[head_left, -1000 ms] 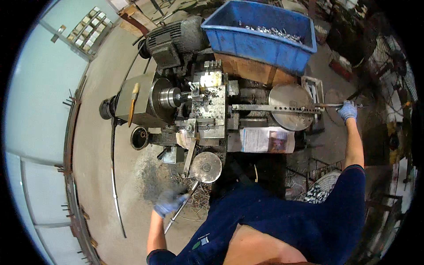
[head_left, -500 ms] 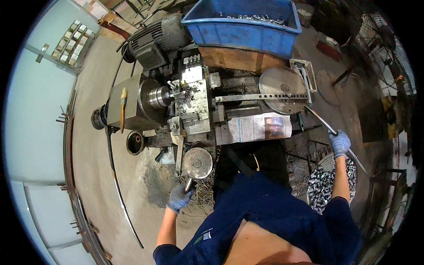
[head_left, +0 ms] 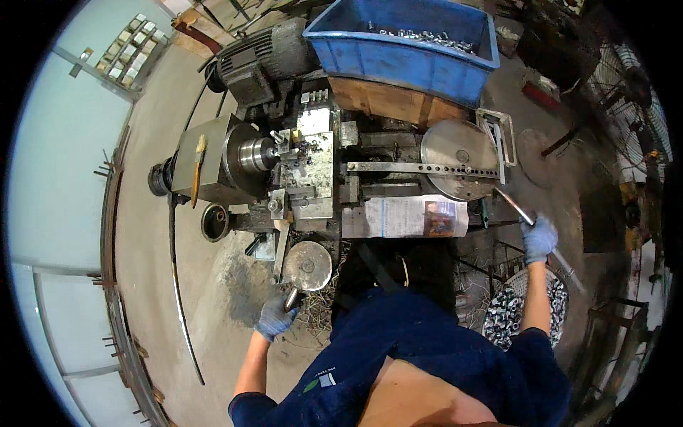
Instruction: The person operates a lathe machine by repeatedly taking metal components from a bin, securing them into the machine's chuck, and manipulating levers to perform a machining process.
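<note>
In a blue knit glove, my left hand [head_left: 276, 318] is wrapped round the short metal handle [head_left: 292, 298] of a small round handwheel [head_left: 308, 266] at the front of a lathe. My right hand [head_left: 540, 239], gloved alike, grips a long metal lever [head_left: 514, 206] that runs to the edge of a large steel disc [head_left: 455, 153]. A perforated flat bar [head_left: 405, 168] lies across that disc. Between the hands and the headstock sits the greasy tool slide [head_left: 307, 167], strewn with dark chips, facing the round chuck [head_left: 255, 154].
Behind the lathe, a blue bin [head_left: 405, 60] of small metal parts rests on a wooden box [head_left: 384, 98]. A basket [head_left: 562, 313] of similar parts stands below my right forearm. A brush [head_left: 198, 171] lies on the headstock; newspaper [head_left: 405, 215] covers the front. A motor [head_left: 263, 60] sits behind.
The whole view has shifted and tilted slightly. My right hand and the lever have come a little nearer to my body. My left hand keeps its grip on the handwheel handle.
</note>
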Action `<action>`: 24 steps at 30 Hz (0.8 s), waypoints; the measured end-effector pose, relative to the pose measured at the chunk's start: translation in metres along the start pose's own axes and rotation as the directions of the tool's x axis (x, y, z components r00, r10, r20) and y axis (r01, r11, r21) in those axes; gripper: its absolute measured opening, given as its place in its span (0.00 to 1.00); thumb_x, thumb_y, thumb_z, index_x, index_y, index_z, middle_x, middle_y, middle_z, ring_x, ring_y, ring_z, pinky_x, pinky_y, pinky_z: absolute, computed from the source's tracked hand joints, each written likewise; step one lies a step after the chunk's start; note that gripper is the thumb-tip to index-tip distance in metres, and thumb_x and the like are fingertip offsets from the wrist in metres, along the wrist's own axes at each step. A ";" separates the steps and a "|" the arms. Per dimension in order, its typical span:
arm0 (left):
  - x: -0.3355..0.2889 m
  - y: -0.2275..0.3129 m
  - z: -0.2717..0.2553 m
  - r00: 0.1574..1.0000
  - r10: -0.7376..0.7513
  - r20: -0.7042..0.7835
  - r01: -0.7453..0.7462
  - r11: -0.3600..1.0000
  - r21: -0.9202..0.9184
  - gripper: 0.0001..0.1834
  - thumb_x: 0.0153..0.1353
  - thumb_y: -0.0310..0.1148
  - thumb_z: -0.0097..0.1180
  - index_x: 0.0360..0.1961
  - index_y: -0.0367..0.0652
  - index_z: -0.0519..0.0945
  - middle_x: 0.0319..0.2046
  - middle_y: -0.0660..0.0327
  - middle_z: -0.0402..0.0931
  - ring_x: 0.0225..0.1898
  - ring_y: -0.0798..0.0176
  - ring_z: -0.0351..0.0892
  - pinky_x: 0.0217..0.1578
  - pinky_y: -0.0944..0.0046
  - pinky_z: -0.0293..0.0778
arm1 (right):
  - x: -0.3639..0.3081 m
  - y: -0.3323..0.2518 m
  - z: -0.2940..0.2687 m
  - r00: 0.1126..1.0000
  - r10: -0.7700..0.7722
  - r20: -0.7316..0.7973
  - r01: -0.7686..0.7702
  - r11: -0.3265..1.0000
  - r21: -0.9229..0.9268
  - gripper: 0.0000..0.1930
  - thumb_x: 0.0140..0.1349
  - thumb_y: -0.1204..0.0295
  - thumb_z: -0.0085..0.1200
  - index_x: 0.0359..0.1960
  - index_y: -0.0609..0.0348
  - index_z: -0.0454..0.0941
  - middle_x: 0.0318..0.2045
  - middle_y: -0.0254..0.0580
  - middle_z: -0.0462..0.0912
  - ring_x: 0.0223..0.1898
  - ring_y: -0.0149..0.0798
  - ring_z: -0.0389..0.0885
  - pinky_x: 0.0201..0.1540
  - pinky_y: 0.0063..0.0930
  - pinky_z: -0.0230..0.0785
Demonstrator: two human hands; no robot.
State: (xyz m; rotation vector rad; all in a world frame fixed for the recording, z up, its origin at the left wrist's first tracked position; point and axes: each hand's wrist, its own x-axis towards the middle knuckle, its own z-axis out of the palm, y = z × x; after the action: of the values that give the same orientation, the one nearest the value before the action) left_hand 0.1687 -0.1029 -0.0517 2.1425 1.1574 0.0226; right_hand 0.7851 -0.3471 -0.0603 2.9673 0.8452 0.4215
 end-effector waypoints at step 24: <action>0.128 -0.172 -0.082 0.920 -0.235 -0.314 0.361 0.821 0.442 0.29 0.57 0.51 0.51 0.54 0.41 0.72 0.41 0.45 0.76 0.43 0.46 0.76 0.43 0.53 0.71 | 0.020 -0.048 0.027 0.991 -0.129 -0.029 0.132 0.962 0.239 0.26 0.49 0.52 0.60 0.44 0.60 0.77 0.46 0.52 0.78 0.50 0.50 0.74 0.56 0.39 0.62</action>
State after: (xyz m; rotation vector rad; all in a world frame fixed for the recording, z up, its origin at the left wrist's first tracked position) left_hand 0.0933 0.1008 -0.1267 2.4089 1.8029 -0.1731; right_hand 0.7844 -0.2947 -0.0858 3.1003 1.1648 0.3559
